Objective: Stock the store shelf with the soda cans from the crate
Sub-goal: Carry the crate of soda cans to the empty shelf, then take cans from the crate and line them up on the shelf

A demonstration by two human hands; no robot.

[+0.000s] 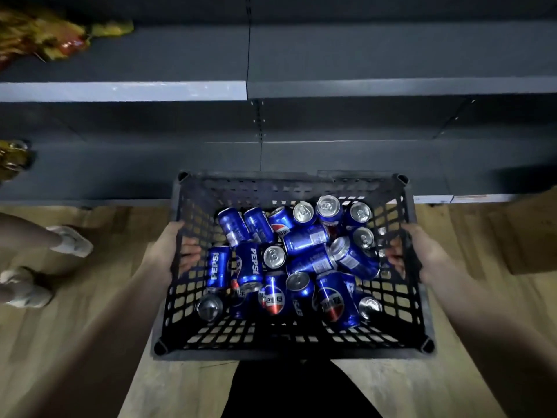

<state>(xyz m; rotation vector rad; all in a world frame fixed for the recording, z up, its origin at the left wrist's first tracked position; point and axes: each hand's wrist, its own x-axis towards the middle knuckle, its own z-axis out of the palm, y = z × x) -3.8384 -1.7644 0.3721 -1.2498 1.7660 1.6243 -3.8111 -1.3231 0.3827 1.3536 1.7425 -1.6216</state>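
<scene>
- A dark grey metal store shelf (391, 89) runs across behind the crate, and a pale wooden floor (105, 297) lies beneath it.
- Far left of the crate and above it, crumpled yellow-and-red snack packets (45, 37) lie on the upper board. Another person's pale shoes (70, 239) stand on the floor to the crate's left.
- The left hand (168, 251) grips the crate's left wall, its fingers (190, 251) hooked in through the wall's openings.
- The black perforated plastic crate (289, 354) sits between both hands, close in front of the shelf's lowest board. The blue aluminium soda cans (304, 239) are all inside it in a jumble, most lying on their sides and a few upright.
- The right hand (422, 251) clasps the crate's right wall the same way, fingers curled through it.
- A brown cardboard box (530, 230) stands to the crate's right.
- The step looks like bringing the crate to the shelf, since no can stands on the shelf in view.
- Both hands are occupied, so the next move probably calls for setting the crate down. One hand could then take a can and stand it upright on a board.
</scene>
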